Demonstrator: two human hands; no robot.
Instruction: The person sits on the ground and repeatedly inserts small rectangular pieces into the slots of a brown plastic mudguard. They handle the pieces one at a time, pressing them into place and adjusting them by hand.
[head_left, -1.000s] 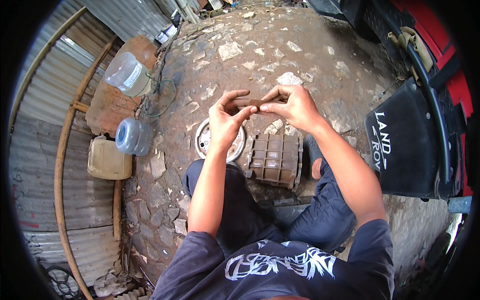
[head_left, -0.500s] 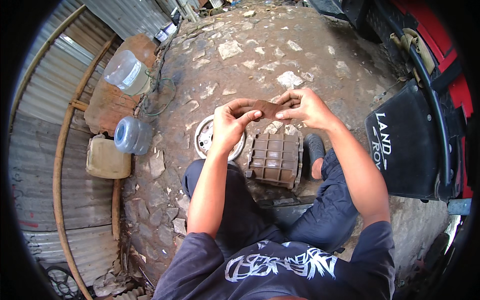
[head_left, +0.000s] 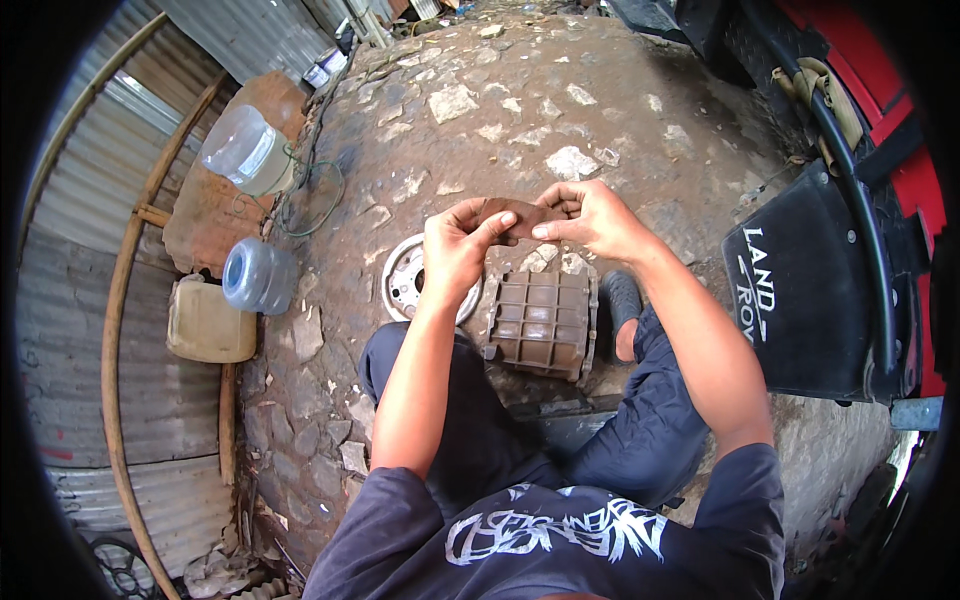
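Observation:
A small brown sheet that looks like sandpaper (head_left: pixel 522 216) is stretched between my hands, raised above the ground. My left hand (head_left: pixel 458 248) pinches one end, with the thumb pressed on top. At the other end, my right hand (head_left: pixel 604 224) grips the sheet between thumb and fingers. Below the hands, between my legs, lies a ribbed brown metal casing (head_left: pixel 541 320), which neither hand touches. A pale round metal wheel (head_left: pixel 399 283) rests beside it on the left, partly covered by my left forearm and leg.
On the left stand a yellowish jerrycan (head_left: pixel 211 320), a bluish plastic bottle (head_left: pixel 266 276) and a clear water container (head_left: pixel 247 150) near a corrugated metal wall (head_left: pixel 75 340). A black mud flap (head_left: pixel 810 290) hangs from a red vehicle at the right. Uneven stones (head_left: pixel 453 103) cover the ground.
The sheet now curves slightly more over the left fingers. Both hands keep hold of it, and the whole view has shifted slightly.

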